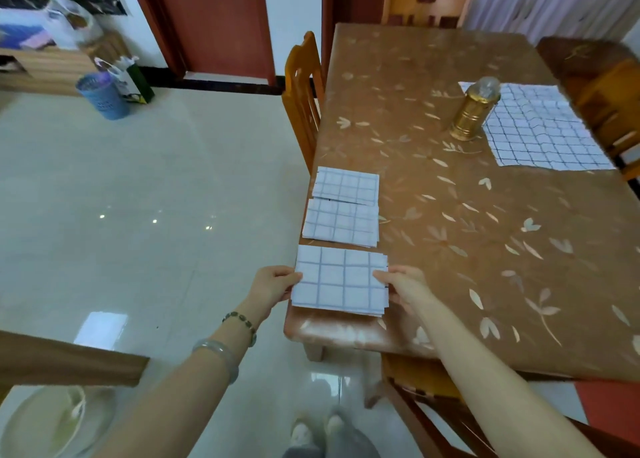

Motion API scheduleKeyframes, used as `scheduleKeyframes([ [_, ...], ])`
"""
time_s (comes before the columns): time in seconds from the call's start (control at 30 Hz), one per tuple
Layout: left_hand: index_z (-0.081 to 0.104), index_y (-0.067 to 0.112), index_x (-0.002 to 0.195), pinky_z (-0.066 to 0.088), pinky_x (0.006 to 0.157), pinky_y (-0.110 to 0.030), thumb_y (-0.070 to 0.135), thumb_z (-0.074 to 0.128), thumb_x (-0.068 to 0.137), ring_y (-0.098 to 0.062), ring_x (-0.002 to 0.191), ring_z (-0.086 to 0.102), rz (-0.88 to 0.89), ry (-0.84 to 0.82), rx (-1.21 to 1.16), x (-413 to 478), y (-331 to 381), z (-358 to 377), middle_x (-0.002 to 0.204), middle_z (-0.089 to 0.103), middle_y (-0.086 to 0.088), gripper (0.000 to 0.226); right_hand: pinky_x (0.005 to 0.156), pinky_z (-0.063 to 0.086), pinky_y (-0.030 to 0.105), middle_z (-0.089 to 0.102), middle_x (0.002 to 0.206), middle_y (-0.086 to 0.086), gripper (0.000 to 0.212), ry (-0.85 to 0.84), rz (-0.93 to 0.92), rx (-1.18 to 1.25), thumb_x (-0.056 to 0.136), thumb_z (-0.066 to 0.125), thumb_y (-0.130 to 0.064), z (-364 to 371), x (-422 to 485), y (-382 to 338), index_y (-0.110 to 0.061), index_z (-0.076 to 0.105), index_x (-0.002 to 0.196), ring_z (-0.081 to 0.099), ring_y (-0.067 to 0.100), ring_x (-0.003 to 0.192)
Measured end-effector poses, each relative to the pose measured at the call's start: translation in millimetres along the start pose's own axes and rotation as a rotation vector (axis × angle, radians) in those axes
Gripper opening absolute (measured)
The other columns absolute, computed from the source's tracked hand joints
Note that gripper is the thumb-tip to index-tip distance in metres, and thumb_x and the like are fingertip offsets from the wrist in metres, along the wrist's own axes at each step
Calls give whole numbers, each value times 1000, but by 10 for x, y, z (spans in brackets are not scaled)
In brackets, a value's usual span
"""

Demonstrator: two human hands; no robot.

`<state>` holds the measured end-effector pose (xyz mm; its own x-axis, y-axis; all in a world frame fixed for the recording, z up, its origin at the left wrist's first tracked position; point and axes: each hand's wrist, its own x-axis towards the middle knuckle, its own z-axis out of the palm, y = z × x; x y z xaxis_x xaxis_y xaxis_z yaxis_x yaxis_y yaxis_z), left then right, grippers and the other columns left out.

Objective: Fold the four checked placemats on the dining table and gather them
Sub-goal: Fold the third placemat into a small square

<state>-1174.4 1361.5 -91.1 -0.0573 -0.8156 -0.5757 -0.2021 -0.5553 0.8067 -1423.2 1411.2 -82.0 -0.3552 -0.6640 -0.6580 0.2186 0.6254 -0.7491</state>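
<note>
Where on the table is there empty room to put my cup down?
The widest bare patch is the middle of the table, between the three folded placemats on the left edge and the unfolded placemat on the right. The far end behind the gold jar is bare too. The near left corner is crowded: both hands hold the nearest folded placemat there.

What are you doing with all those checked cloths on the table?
A person is folding placemats. Both hands, left hand and right hand, hold the sides of a folded placemat at the near table edge. Two more folded placemats lie in a row just beyond it. A fourth placemat is still spread flat on the far side of the table, beside a gold canister.
</note>
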Motion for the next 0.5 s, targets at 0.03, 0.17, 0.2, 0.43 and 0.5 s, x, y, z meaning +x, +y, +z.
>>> scheduleKeyframes([
  [0.03,66,6,77,59,64,-25,6,70,84,-22,73,65,-9,10,14,77,9,32,83,69,-13,8,71,55,38,65,80,10,12,12,-3,13,80,68,3,18,42,-4,-5,61,76,62,22,73],
  [0.17,65,11,70,58,81,-46,12,79,76,-27,72,64,-17,92,143,352,4,95,76,68,-15,15,73,53,43,60,73,10,22,107,-35,-77,79,67,5,70,273,27,-8,58,65,58,25,70],
  [0.2,64,13,69,58,81,-46,14,79,76,-27,72,65,-11,102,175,416,3,104,75,68,-14,17,73,54,42,60,72,11,22,117,-45,-126,78,69,4,79,348,41,-9,58,63,57,25,71],
  [0.43,63,16,66,59,78,-43,18,79,74,-26,75,69,-18,116,404,791,27,160,69,68,-4,18,57,31,28,42,46,-3,40,119,-113,-486,71,74,-14,144,830,39,-19,46,43,41,17,51],
  [0.5,64,13,67,59,77,-42,20,80,74,-26,76,69,-20,110,460,896,19,166,71,69,-7,18,57,31,28,39,45,-3,40,124,-110,-548,70,72,-16,147,910,70,-19,43,43,40,17,52],
])
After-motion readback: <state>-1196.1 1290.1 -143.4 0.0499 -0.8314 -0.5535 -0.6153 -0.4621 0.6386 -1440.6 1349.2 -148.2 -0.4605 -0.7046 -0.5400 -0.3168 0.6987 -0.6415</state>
